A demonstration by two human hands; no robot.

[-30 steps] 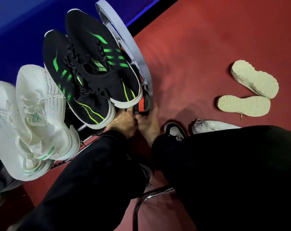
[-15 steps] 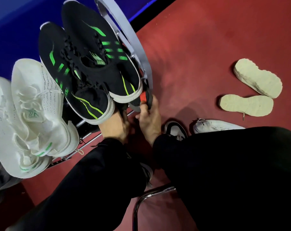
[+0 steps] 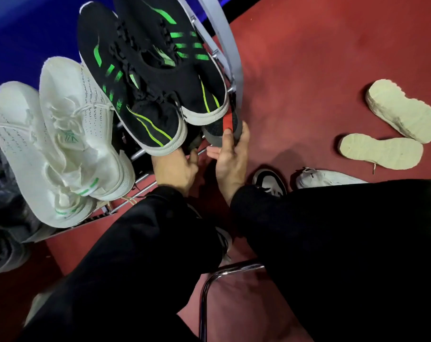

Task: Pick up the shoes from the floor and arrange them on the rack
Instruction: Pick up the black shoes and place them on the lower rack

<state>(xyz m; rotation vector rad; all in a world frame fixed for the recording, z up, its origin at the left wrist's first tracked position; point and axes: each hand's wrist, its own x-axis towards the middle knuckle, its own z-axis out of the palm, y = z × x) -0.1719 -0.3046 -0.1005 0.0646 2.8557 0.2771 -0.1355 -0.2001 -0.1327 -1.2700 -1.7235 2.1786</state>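
On the rack's (image 3: 230,45) top shelf stand a pair of black shoes with green stripes (image 3: 145,75) and a pair of white knit shoes (image 3: 61,134). Under the black pair, on a lower shelf, sits a dark shoe with a red heel patch (image 3: 228,124). My right hand (image 3: 230,156) grips its heel end, fingers curled round it. My left hand (image 3: 177,166) reaches under the black shoes toward another dark shoe (image 3: 193,144); its fingers are mostly hidden.
Two beige shoes (image 3: 402,109) lie sole-up on the red floor at the right. A white shoe (image 3: 325,177) and a black-and-white shoe (image 3: 271,181) lie near my right sleeve. A chrome tube frame (image 3: 204,292) stands below. Grey shoes (image 3: 4,218) sit at the far left.
My right hand has moved up along the red-patched shoe and taken hold of its heel. The left hand has stayed under the black shoes. The camera has shifted slightly.
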